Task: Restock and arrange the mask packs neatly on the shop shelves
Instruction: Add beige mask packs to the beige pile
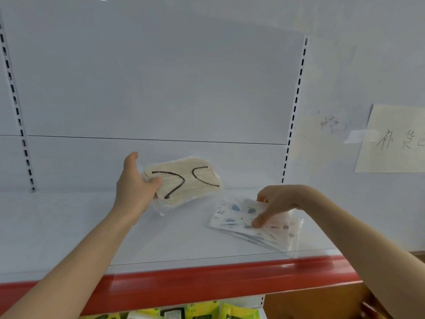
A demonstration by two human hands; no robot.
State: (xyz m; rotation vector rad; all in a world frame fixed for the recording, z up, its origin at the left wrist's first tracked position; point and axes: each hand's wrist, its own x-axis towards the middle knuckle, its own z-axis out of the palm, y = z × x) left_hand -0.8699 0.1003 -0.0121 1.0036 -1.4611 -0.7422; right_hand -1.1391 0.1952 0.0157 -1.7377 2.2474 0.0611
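Yellow-green packets [202, 311] on the lower level, red-edged white shelf [184, 288] above, left hand [135, 187] gripping a beige mask pack [184, 183] tilted over its middle, right hand [273, 203] pinching a patterned mask pack stack [232, 217] lying flat toward the right end, handwritten note [395, 139] on the wall.

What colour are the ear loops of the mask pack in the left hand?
Black, on a beige mask pack held by the left hand; head view.
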